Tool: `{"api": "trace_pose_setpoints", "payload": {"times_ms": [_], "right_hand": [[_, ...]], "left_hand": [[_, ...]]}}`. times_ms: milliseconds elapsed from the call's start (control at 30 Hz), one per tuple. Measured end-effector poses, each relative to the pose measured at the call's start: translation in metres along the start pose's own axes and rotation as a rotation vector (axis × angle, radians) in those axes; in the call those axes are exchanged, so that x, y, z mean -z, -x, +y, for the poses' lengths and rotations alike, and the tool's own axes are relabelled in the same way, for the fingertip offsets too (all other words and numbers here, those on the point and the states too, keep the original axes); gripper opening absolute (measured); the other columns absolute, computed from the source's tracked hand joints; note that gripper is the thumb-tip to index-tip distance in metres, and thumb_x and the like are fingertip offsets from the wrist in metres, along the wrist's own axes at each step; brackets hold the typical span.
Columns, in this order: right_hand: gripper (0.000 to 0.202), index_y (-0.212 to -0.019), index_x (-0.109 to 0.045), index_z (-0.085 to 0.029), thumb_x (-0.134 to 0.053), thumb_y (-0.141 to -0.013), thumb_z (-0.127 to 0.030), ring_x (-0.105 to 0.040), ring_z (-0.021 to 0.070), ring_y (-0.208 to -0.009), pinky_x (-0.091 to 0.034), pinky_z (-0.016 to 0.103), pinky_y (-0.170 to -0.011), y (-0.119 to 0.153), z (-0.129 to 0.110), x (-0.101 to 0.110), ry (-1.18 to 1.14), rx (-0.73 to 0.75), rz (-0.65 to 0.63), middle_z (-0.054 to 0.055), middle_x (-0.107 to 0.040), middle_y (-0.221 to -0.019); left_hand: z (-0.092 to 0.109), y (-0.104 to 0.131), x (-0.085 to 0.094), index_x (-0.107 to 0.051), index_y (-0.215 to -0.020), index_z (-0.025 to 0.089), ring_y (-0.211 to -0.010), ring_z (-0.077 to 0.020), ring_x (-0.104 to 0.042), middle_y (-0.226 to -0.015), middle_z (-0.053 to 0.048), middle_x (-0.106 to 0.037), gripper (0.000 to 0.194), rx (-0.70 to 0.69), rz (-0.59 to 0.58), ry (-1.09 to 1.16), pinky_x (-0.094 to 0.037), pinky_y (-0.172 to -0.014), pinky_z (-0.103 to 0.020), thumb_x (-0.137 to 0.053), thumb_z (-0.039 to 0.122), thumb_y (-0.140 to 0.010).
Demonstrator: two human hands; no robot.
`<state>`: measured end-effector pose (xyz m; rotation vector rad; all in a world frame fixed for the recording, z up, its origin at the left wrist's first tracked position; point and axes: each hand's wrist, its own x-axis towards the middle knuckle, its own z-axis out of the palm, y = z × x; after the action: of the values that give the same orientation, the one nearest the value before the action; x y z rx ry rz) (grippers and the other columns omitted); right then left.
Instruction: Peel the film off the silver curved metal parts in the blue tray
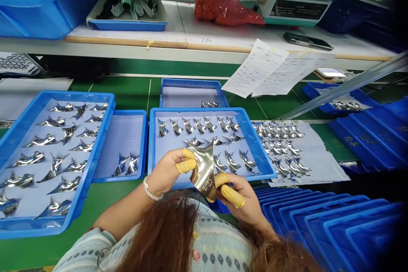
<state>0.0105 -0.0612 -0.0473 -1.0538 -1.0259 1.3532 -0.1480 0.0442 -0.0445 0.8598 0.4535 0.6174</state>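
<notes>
Shiny metal piece (205, 170) gripped from both sides

My left hand (168, 171) pinches the piece by its left edge, and my right hand (239, 195) grasps its right edge, nearer my body. Yellow finger covers (186, 166) sit on several of my fingertips. Between my hands the piece shows a curved, polished face with pointed far corners and a light marking at its near end. A beaded bracelet (151, 189) circles my left wrist.

Just beyond, the middle tray (199, 111) holds rows of smaller-looking curved metal parts (175, 127). To its left, a small tray (127, 136) carries two more, and farther left a large tray (35, 228) is lined with others. To the right, more stand in rows on a white sheet (318, 165), with stacked blue trays (306, 214) nearer me. Behind the middle one, a far tray (188, 93) holds a few. On the far shelf (178, 39) lie a red bag (223, 6), a scale (295, 8) and a phone (307, 41).
</notes>
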Motion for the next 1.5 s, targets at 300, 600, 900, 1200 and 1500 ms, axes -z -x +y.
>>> {"api": "trace_pose_setpoints", "payload": {"times_ms": [300, 600, 900, 1200, 1500], "right_hand": [[0.027, -0.074, -0.069, -0.02, -0.072, -0.076, -0.047, -0.055, 0.0171, -0.052, -0.043, 0.029, -0.051, -0.018, 0.0, -0.025, -0.088, -0.094, -0.084, 0.003, -0.061, -0.06], [0.026, -0.072, -0.066, -0.019, -0.077, -0.073, -0.043, -0.054, 0.0157, -0.053, -0.043, 0.026, -0.051, -0.036, 0.01, -0.038, -0.053, -0.105, -0.156, 0.002, -0.06, -0.061], [0.036, -0.066, -0.062, -0.019, -0.083, -0.062, -0.047, -0.029, 0.0069, -0.038, -0.022, 0.02, -0.04, -0.036, 0.023, -0.04, -0.203, -0.218, 0.022, -0.004, -0.049, -0.048], [0.031, -0.07, -0.06, -0.018, -0.081, -0.068, -0.042, -0.026, 0.006, -0.039, -0.018, 0.022, -0.042, -0.026, 0.031, -0.032, -0.307, -0.185, -0.083, -0.003, -0.052, -0.053], [0.03, -0.07, -0.06, -0.018, -0.079, -0.071, -0.042, -0.028, 0.0067, -0.041, -0.018, 0.021, -0.042, -0.019, 0.03, -0.019, -0.277, -0.112, -0.111, 0.0, -0.058, -0.056]], "left_hand": [[0.004, 0.009, 0.024, -0.057, -0.069, 0.012, -0.052, -0.0056, -0.039, -0.059, 0.003, -0.05, 0.036, 0.06, 0.145, 0.138, -0.029, -0.051, -0.02, -0.079, 0.04, -0.062], [-0.003, 0.018, 0.039, -0.055, -0.069, 0.012, -0.054, -0.0063, -0.038, -0.059, 0.003, -0.046, 0.037, 0.102, 0.164, 0.196, -0.03, -0.054, -0.02, -0.078, 0.039, -0.062], [0.009, 0.032, 0.038, -0.054, -0.067, 0.012, -0.051, -0.0049, -0.037, -0.056, 0.004, -0.046, 0.034, -0.027, 0.2, 0.217, -0.03, -0.051, -0.019, -0.077, 0.037, -0.066], [0.023, 0.049, 0.012, -0.063, -0.069, 0.012, -0.052, -0.0054, -0.039, -0.056, 0.004, -0.049, 0.033, -0.074, 0.26, 0.026, -0.032, -0.051, -0.02, -0.08, 0.039, -0.059], [0.016, 0.043, 0.003, -0.067, -0.079, 0.012, -0.06, -0.0079, -0.05, -0.069, -0.001, -0.06, 0.032, -0.064, 0.227, -0.087, -0.04, -0.058, -0.02, -0.08, 0.034, -0.06]]}}
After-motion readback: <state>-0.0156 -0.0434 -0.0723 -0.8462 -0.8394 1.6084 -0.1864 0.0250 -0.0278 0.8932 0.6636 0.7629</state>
